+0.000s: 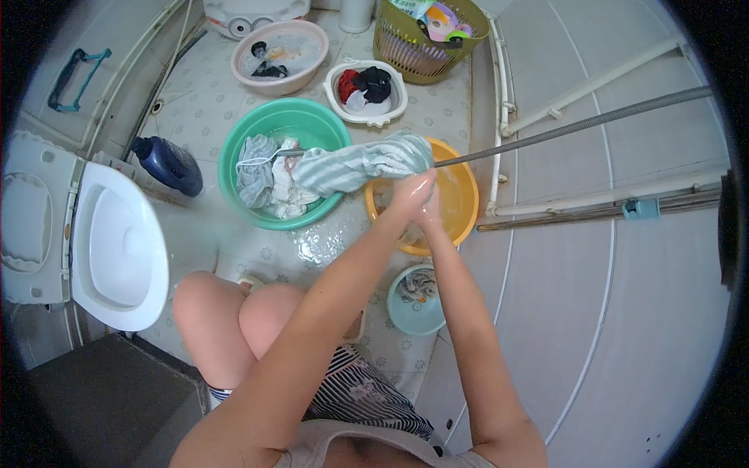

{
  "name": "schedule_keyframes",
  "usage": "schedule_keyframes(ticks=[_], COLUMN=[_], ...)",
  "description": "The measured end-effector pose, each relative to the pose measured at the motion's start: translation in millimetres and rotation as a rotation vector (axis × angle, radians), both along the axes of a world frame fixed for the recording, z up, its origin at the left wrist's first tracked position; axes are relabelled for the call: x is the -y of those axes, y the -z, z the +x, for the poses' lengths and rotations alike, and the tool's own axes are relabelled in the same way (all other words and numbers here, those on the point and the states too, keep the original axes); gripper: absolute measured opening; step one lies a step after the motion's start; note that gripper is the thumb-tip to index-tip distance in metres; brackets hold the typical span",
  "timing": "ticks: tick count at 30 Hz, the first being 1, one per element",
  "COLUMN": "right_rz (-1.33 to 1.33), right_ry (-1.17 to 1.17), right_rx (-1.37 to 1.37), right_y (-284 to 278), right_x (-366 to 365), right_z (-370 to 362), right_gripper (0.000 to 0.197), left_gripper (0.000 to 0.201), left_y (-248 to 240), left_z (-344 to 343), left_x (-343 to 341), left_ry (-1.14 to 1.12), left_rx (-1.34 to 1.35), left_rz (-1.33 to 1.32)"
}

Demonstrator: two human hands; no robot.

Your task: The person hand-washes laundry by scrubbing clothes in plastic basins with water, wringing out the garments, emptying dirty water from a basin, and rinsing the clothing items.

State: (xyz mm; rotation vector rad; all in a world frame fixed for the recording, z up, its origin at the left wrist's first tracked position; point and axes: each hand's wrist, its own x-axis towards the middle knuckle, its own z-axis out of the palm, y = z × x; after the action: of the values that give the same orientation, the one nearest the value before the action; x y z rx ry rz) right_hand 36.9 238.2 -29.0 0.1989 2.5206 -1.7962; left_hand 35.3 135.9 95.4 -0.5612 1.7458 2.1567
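A wet, twisted garment in pale green and white stripes (367, 162) stretches from my hands over the right rim of the green basin (232, 125). My left hand (411, 193) is closed around its right end. Pressed up against it, my right hand (431, 209) grips the same end, its fingers partly hidden. Below both hands stands a yellow-orange basin (466, 189) with water in it. Inside the green basin lie grey and white wet clothes (285, 191). A grey flexible hose (577, 125) runs from the right and passes behind the striped garment.
Farther off are a pink basin (316, 72) of sudsy water, a white basin (398, 109) with dark and red clothes, and an olive basket (421, 62). A small light-blue basin (413, 318) sits nearer. To the left are a dark blue bottle (169, 166) and a toilet (117, 242).
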Motion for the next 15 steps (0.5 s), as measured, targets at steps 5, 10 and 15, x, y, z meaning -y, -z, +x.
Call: schedule_keyframes(ticks=[5, 10, 15], right_rz=[0.215, -0.093, -0.292], right_ry=[-0.133, 0.027, 0.353], right_rx=[-0.109, -0.142, -0.049], right_y=[1.8, -120.1, -128.1], right_x=[-21.4, 17.6, 22.2], right_z=[-11.9, -39.8, -30.0], right_gripper=[0.084, 0.030, 0.022], left_gripper=[0.046, 0.089, 0.092], left_y=[-7.2, 64.6, 84.9], left_z=[5.4, 15.1, 17.8], left_x=[3.8, 27.2, -42.2], left_ry=[0.078, 0.238, -0.148], left_rx=[-0.021, -0.743, -0.603], left_rz=[0.058, -0.199, -0.143])
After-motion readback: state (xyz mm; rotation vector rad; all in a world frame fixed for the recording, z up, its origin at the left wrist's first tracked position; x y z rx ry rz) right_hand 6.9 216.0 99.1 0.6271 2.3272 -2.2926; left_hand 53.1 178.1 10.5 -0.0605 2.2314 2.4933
